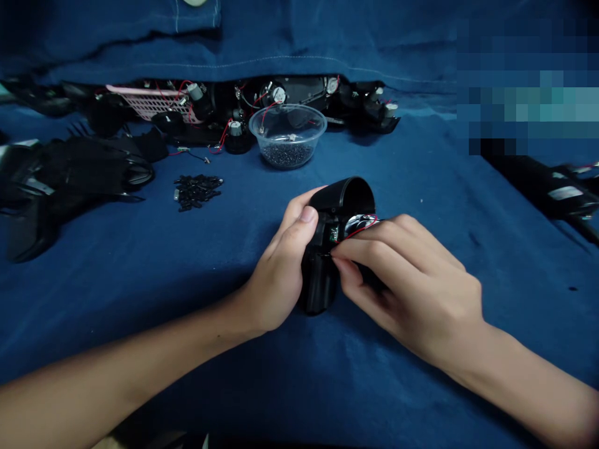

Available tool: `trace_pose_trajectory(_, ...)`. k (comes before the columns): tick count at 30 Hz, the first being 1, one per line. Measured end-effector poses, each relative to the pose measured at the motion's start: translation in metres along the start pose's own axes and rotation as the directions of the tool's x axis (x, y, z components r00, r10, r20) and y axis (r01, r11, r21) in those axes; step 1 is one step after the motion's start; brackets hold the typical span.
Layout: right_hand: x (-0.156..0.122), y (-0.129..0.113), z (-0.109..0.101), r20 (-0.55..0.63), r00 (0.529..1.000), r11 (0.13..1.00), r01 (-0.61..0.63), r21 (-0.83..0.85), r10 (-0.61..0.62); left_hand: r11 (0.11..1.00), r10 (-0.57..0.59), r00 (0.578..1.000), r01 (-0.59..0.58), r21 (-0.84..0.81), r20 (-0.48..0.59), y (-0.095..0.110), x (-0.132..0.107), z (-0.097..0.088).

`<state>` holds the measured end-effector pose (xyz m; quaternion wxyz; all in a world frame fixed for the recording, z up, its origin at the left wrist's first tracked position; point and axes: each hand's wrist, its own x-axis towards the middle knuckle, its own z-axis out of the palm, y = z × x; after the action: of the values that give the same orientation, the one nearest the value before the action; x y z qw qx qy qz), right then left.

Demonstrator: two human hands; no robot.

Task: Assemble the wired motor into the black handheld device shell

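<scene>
A black plastic housing [344, 198] with an open rounded top rests on the blue cloth [140, 268] at the middle. My left hand [281, 268] wraps round its left side, thumb up on the shell. My right hand [402, 280] covers its right side, fingers pinched at the opening where a red wire [360, 229] and a small green circuit board [334, 234] show. What the right fingertips pinch is too small to make out.
A clear plastic bowl [287, 134] of small dark bits stands behind. A pile of small black parts [196, 190] lies to the left. Black shells and motors with red wires [224, 106] line the back; more black housings [70, 181] sit far left and far right [561, 187].
</scene>
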<state>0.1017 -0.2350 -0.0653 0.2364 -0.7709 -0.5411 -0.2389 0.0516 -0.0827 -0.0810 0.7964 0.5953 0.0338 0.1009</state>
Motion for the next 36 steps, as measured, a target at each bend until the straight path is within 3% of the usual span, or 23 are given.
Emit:
trace_pose_trajectory(30,0.0014,-0.0030,0.0002,0.006,0.999,0.993,0.039,-0.113,-0.039,0.999,-0.003,0.999,0.005,-0.032,0.054,-0.0007,-0.0001,-0.0010)
trace_pose_trajectory(36,0.0017,-0.0031,0.0011,0.003,1.000,0.998,-0.015,-0.063,0.015,0.999,-0.038,0.999,0.040,-0.035,0.039,0.0004,-0.0006,-0.0003)
